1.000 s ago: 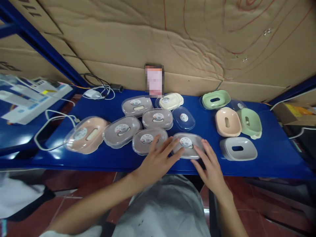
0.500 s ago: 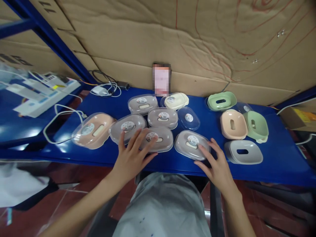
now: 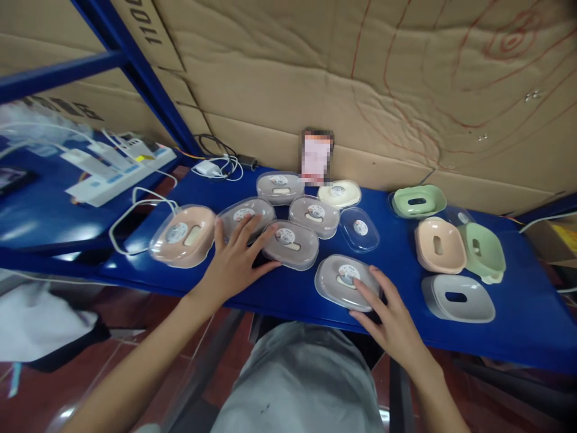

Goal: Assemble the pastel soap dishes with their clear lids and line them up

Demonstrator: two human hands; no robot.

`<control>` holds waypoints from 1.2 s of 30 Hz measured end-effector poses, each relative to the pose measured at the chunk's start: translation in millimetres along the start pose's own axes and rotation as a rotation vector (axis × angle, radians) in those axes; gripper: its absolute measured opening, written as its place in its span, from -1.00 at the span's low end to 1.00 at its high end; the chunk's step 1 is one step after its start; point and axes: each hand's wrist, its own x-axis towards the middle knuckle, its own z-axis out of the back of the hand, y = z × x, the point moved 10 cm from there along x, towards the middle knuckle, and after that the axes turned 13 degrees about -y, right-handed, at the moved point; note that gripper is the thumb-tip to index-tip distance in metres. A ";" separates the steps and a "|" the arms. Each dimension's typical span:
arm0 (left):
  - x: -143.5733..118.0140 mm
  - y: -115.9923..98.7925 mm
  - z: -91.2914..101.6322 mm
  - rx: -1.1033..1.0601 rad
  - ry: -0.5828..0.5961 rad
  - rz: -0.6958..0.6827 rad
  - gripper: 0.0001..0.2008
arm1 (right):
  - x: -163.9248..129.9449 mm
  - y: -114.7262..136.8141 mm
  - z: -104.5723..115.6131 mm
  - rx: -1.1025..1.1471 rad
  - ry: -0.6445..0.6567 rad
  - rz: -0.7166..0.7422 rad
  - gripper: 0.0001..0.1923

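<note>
While left hand spreads, right hand apparently touches grey lidded box.

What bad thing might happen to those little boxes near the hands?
The grey lidded box under the right hand sits close to the blue shelf's front edge, so a nudge might tip it off. The left hand lies among tightly packed boxes and may knock the pink box.

A power strip and coiled white cable lie beside green dishes.
</note>
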 end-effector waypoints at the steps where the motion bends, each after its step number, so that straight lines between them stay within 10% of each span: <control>1: 1.5 3.8 1.4 -0.003 -0.012 -0.001 -0.31 | 3.0 4.1 -2.4 -0.009 0.010 0.011 -0.22; 12: -22.0 93.3 56.6 0.093 -0.227 0.415 -0.38 | 52.5 50.2 -30.7 -0.083 0.077 0.135 -0.37; 25: -36.9 114.3 75.8 0.009 -0.367 0.470 -0.55 | 103.2 79.8 -68.2 -0.245 0.092 0.018 -0.27; 30: -37.9 82.8 82.4 -0.038 -0.420 0.405 -0.58 | 106.1 66.0 -62.8 -0.027 0.043 -0.025 -0.21; 36: -36.7 -26.8 42.5 -0.113 -0.194 0.051 -0.54 | 116.6 7.8 -58.1 0.079 -0.065 -0.286 -0.23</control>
